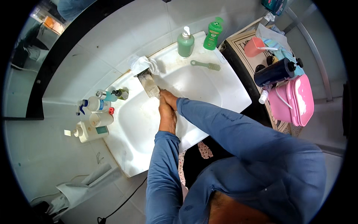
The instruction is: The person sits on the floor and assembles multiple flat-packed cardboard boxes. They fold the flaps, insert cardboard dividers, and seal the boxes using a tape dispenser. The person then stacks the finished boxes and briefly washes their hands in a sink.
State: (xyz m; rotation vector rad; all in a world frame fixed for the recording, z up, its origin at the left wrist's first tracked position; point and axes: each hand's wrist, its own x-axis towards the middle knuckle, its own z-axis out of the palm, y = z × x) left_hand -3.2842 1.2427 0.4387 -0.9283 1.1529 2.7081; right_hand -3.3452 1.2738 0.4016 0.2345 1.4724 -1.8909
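Both my hands are over the white sink basin [209, 87], pressed together just under the metal faucet [148, 83]. My left hand [166, 117] lies against my right hand [169, 98], palms and fingers touching. Neither hand holds anything that I can see. Blue sleeves cover both forearms. A crumpled white cloth [143, 63] is wrapped around the faucet's base.
A green pump bottle [185, 42], a green squeeze bottle [213, 34] and a green brush [206, 65] sit on the sink's rim. Several bottles [95, 117] stand to the left. A dark bottle [275, 71], pink box [295, 100] and pink cup [254, 46] lie on the right.
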